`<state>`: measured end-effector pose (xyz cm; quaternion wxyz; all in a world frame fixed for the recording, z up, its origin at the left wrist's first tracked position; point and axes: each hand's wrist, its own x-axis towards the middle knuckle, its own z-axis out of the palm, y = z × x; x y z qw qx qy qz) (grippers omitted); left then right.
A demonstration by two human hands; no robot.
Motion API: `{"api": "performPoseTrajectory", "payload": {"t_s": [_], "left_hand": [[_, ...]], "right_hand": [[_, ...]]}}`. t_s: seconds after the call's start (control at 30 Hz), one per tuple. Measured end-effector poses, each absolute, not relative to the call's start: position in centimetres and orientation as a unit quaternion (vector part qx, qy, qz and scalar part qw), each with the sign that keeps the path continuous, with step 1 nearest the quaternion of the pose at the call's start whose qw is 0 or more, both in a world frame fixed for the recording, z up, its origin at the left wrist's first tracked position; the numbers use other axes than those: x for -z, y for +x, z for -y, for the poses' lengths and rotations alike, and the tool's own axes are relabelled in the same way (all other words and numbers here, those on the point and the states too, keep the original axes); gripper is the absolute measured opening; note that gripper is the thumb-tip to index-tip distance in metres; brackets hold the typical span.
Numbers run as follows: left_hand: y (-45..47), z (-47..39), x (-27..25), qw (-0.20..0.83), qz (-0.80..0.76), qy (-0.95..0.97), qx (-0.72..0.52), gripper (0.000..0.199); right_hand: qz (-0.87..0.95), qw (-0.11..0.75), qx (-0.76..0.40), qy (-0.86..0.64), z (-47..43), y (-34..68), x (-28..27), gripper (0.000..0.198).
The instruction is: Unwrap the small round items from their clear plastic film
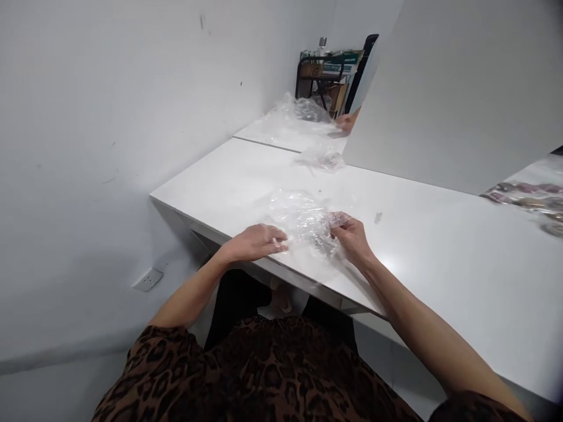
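A clear, crinkled plastic bag (294, 211) lies spread on the white table between my hands, near the front edge. My right hand (352, 235) is closed, with thumb and fingers pinching the bunched right side of the bag. At the bag's near left side is my left hand (259, 241), its thumb and fingers slightly apart. Those fingertips are beside the film; I cannot make out whether they touch it.
Another crumpled piece of clear plastic (328, 159) lies at the back, against the divider panel (444, 99). Beyond the panel are more plastic, a person's hand (347, 121) and a black rack (321, 67). Wrapped items (528, 196) lie at far right. A wall (132, 117) borders the left.
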<state>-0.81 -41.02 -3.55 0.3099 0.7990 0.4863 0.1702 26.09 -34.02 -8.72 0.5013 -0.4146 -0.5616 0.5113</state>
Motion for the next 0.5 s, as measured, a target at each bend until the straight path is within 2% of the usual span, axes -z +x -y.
{"api": "performPoseTrajectory", "payload": {"t_s": [0.07,0.13,0.2,0.23,0.27,0.33,0.4,0.5], "left_hand": [[-1.5,42.2,2.4,0.269,-0.577,0.745,-0.196,0.053],[-0.6,42.7,2.1,0.247,-0.630,0.696,-0.238,0.080],[1.3,42.5,3.0,0.259,-0.615,0.709,-0.229,0.110],[2.3,42.2,3.7,0.267,-0.590,0.733,-0.208,0.113],[3.3,41.7,4.5,0.269,-0.562,0.759,-0.188,0.104],[4.6,40.1,5.8,0.258,-0.529,0.789,-0.173,0.065],[4.8,37.6,6.1,0.268,-0.532,0.777,-0.205,0.032],[3.1,31.9,3.9,0.357,-0.561,0.687,-0.292,0.022]], "right_hand": [[0.553,0.510,-0.514,-0.412,33.6,26.4,8.9,0.019],[0.567,0.499,-0.514,-0.407,33.7,26.4,9.2,0.019],[0.591,0.475,-0.517,-0.396,34.1,26.2,9.5,0.019],[0.605,0.458,-0.524,-0.386,34.4,26.2,9.6,0.019],[0.620,0.439,-0.533,-0.373,34.7,26.2,9.8,0.020],[0.638,0.416,-0.544,-0.352,34.9,26.4,10.1,0.026],[0.639,0.429,-0.529,-0.359,34.7,26.7,10.4,0.038],[0.622,0.473,-0.470,-0.411,33.6,27.1,10.8,0.056]]}}
